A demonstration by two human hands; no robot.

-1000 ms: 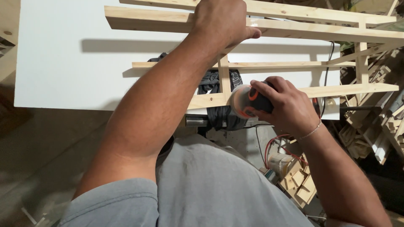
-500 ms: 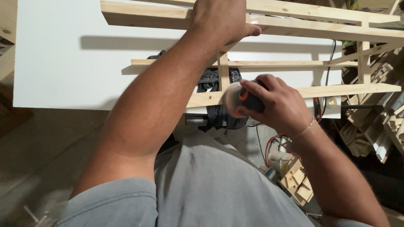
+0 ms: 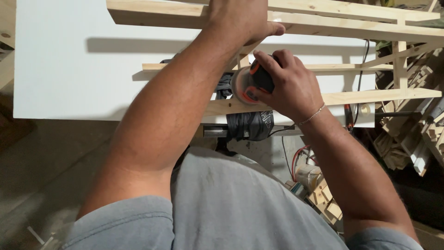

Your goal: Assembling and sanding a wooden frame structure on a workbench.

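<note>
Head camera looks straight down over a grey shirt at a white table (image 3: 92,69), whose near edge runs level across the view and whose left edge drops off to a bare concrete floor (image 3: 41,162). That left side is the open room; the right side is crowded, with a heap of wood offcuts (image 3: 411,139) packed just past the table's right end and a black cable (image 3: 360,78) hanging down there.

A pale wooden frame (image 3: 370,28) lies across the table, its long rails running left to right (three rails show, joined by short uprights), and its near rail (image 3: 379,96) sits close to the table's near edge.

Left hand (image 3: 240,18) reaches far forward, arm nearly straight, and is clamped palm-down over the far rail, thumb pointing right. Right hand (image 3: 286,81) comes in from the lower right with the elbow bent, fingers wrapped tight around an orange-and-black sander (image 3: 249,83). This sander rests against the near rail, just right of a short upright, with its round pad facing left.
</note>
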